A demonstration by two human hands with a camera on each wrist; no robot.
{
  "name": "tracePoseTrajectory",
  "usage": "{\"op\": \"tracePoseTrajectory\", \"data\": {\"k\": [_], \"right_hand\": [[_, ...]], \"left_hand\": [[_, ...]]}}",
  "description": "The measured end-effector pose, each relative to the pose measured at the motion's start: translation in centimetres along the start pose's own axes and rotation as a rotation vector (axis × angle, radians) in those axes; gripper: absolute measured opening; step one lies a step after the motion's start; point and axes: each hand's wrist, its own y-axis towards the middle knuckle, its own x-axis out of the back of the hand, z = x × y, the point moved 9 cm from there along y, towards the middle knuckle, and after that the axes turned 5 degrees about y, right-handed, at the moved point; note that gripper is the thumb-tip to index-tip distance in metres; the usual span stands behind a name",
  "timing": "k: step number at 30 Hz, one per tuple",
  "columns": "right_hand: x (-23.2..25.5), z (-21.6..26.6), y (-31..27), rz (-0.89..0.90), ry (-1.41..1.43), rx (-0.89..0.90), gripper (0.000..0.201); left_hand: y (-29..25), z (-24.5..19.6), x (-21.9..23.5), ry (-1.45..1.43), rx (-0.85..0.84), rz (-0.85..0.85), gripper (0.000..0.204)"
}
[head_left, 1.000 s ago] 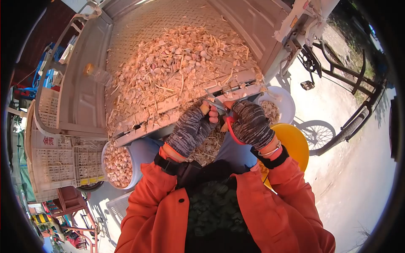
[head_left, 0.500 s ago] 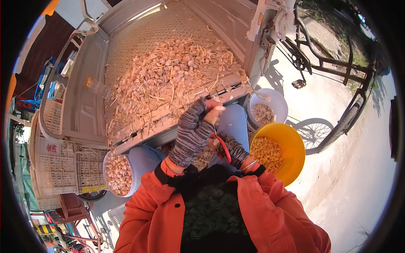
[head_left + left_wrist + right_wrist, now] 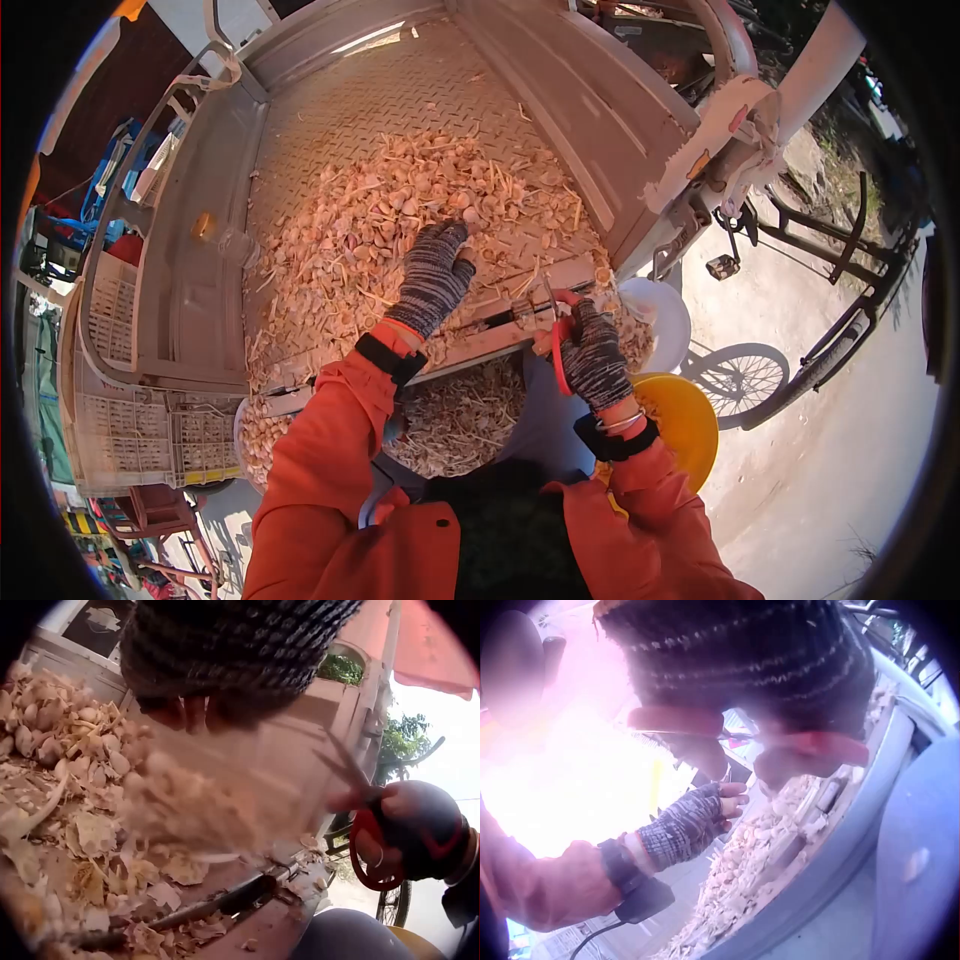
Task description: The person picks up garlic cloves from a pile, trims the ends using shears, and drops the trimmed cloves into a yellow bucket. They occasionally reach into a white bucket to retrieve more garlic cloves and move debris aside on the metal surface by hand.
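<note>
At centre, reaches over garlic (image 3: 375,215) with left hand (image 3: 436,275) loosely open; grips scissors (image 3: 558,362) in right hand (image 3: 598,365), best kept pointed away.

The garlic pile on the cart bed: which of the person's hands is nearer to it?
Left. The left hand is right at the near side of the garlic pile, while the right hand holds the scissors farther off, by the cart bed's near edge.
</note>
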Motion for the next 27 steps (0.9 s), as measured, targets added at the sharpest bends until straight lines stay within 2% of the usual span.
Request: {"op": "tracePoseTrajectory", "data": {"k": [1, 2, 3, 5, 6, 7, 9, 10, 11, 12, 13, 14, 15, 18, 19, 21, 23, 25, 26, 27], "right_hand": [[0.9, 4.3, 2.9, -0.054, -0.338, 0.094, 0.048], [0.9, 5.3, 6.1, -0.069, -0.406, 0.167, 0.049], [1.0, 6.6, 9.6, -0.09, -0.478, 0.252, 0.05], [0.3, 6.6, 17.2, -0.057, -0.706, 0.097, 0.053], [0.0, 7.0, 19.7, -0.055, -0.722, 0.107, 0.053], [-0.4, 7.3, 22.2, -0.057, -0.639, 0.09, 0.053], [-2.0, 5.9, 26.2, -0.053, -0.552, 0.078, 0.053], [-2.9, 4.4, 27.9, -0.032, -0.453, 0.15, 0.053], [-3.9, 3.8, 29.0, -0.009, -0.356, 0.217, 0.053], [-5.4, 2.7, 28.9, 0.016, -0.38, 0.102, 0.053], [-7.2, 2.6, 28.1, 0.11, -0.32, 0.127, 0.054], [-8.3, 2.7, 27.1, 0.113, -0.306, 0.153, 0.055], [-9.7, 3.5, 25.6, 0.12, -0.294, 0.178, 0.055], [-12.4, 3.0, 23.6, 0.121, -0.29, 0.242, 0.055], [-13.6, 3.6, 22.9, 0.129, -0.292, 0.251, 0.055], [-16.0, 3.7, 21.9, 0.2, -0.287, 0.129, 0.055], [-17.8, 4.5, 20.8, 0.221, -0.3, 0.155, 0.052], [-19.8, 5.1, 19.3, 0.383, -0.313, 0.135, 0.051], [-20.3, 4.8, 19.3, 0.41, -0.393, 0.243, 0.049], [-19.9, 5.5, 19.9, 0.409, -0.401, 0.249, 0.049]], "left_hand": [[1.9, 0.7, -0.8, 0.202, -0.059, 0.069, 0.04], [2.8, 1.2, -1.8, 0.402, -0.121, 0.138, 0.045], [4.0, 1.1, -1.8, 0.393, -0.119, 0.131, 0.045], [6.2, 1.1, -3.0, 0.605, 0.015, 0.389, 0.06], [7.5, 1.0, -2.9, 0.649, 0.052, 0.539, 0.07], [8.7, 1.3, -2.8, 0.642, 0.061, 0.521, 0.07], [10.1, 1.8, -3.6, 0.708, -0.036, 0.627, 0.068], [10.4, 2.8, -4.5, 0.709, 0.024, 0.773, 0.064], [10.4, 4.1, -4.3, 0.705, 0.033, 0.774, 0.064], [10.0, 4.5, -4.2, 0.652, -0.011, 0.747, 0.061], [9.3, 4.7, -4.3, 0.594, -0.061, 0.721, 0.057], [8.4, 4.7, -3.4, 0.576, -0.146, 0.588, 0.051], [7.3, 5.5, -3.3, 0.559, -0.144, 0.588, 0.051], [5.0, 6.5, -1.1, 0.57, -0.245, 0.387, 0.052], [4.2, 7.1, -0.3, 0.574, -0.237, 0.378, 0.052], [2.6, 7.8, 1.5, 0.572, -0.213, 0.379, 0.052], [1.2, 7.9, 3.8, 0.587, -0.204, 0.338, 0.047], [-0.7, 9.1, 3.8, 0.541, -0.177, 0.58, 0.05], [-1.5, 9.3, 4.6, 0.493, -0.212, 0.503, 0.044], [-2.3, 9.8, 5.1, 0.492, -0.213, 0.493, 0.044]]}}
